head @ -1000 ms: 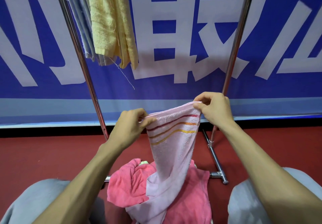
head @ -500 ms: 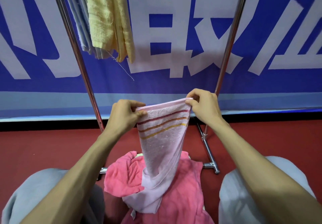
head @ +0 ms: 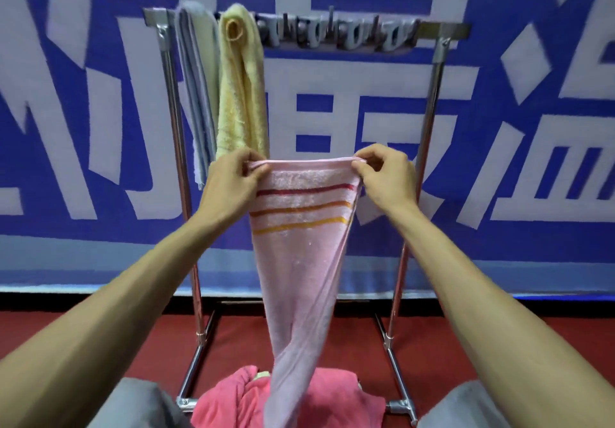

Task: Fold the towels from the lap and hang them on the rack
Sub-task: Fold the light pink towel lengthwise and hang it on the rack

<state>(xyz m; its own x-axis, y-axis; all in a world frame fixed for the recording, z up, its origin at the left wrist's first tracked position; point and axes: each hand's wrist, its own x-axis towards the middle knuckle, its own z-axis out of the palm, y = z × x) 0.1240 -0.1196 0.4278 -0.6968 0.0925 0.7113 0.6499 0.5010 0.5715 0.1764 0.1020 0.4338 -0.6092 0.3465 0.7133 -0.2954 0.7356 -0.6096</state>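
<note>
Left hand [head: 229, 179] and right hand [head: 386, 178] pinch top corners of pale pink towel [head: 299, 261], fingers curled on hem. Towel (three stripes near top) hangs stretched in front of rack [head: 432, 101], tail reaching lap. Darker pink towel [head: 339, 401] bunched on lap. Yellow towel [head: 241, 88] and grey towel [head: 196, 88] hang at rack's left end.

Striped pink towel [head: 299, 261] hanging before rack [head: 429, 148]

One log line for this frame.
left hand: pinches striped towel corner | right hand: pinches other corner | rack: yellow towel, grey towel | lap: red towel
</note>
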